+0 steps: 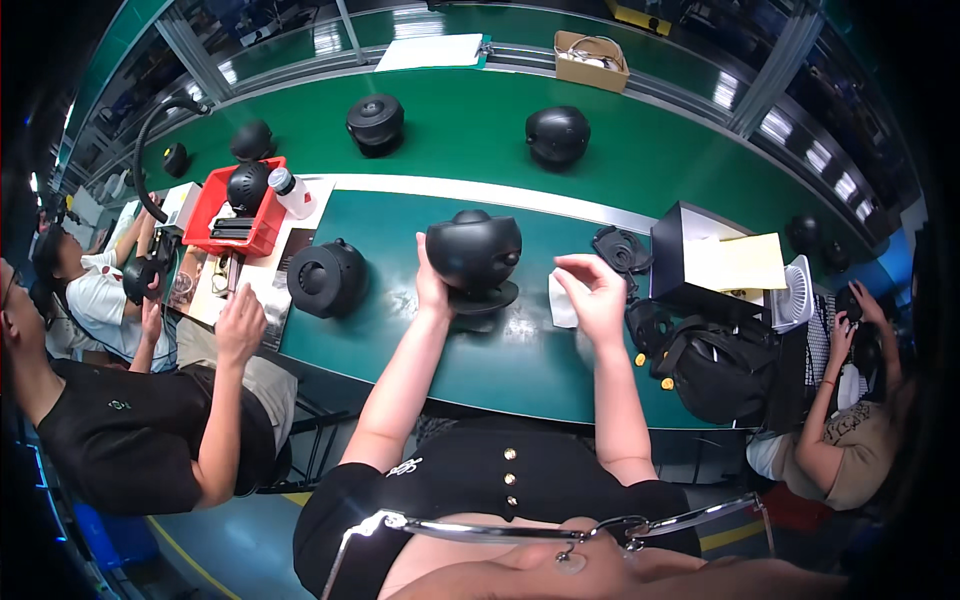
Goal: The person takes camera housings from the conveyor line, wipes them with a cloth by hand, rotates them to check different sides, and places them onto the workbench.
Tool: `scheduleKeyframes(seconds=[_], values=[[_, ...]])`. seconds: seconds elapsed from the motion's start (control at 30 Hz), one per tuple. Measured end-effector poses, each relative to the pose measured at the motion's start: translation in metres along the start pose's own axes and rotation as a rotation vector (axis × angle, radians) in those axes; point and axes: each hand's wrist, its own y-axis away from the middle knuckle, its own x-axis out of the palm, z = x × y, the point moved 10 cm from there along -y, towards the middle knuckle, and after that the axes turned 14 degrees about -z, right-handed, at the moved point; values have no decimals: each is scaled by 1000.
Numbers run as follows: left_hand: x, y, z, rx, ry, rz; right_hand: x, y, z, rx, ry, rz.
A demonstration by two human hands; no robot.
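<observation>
A glossy black rounded device [470,245] with a disc-shaped base is in front of me over the green work table [400,350]. My left hand [431,283] grips its left side, with most of the fingers hidden behind it. Whether the base touches the table I cannot tell. To the right of the device, my right hand [597,300] is closed in a pinch on a thin white wipe [562,301], apart from the device. Another black round device [327,279] sits to the left of my left hand.
At right are black molded parts [622,250], a black box [705,255] with yellow paper [735,262] and a black bag [722,365]. At left stand a red bin [262,235] and bottle [290,190]. More devices [558,136] line the green belt [460,120]. People sit at both sides.
</observation>
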Motion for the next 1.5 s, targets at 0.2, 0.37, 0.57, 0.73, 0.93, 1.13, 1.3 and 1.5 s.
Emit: scheduleKeyframes(seconds=[0.2, 0.37, 0.57, 0.73, 0.93, 1.13, 1.3, 1.5], values=[[-15, -6, -18, 318, -365, -94, -3, 13, -1, -372, 520, 16], [-2, 8, -17, 568, -501, -49, 114, 78, 71, -1107, 636, 274], [0, 0, -29, 395, -424, -27, 71, -42, -19, -264, 433, 134], [-31, -21, -16, 206, -158, -122, 69, 4, 73, -700, 409, -190], [-11, -10, 2, -58, 6, -89, 103, -4, 36, -812, 428, 260], [12, 23, 59, -852, 307, 131, 96, -17, -23, -112, -355, 467], [12, 3, 10, 10, -168, 122, 95, -13, -80, 408, -800, 318], [70, 58, -28, 883, -853, 366, 90, 8, -73, 525, -874, 204]])
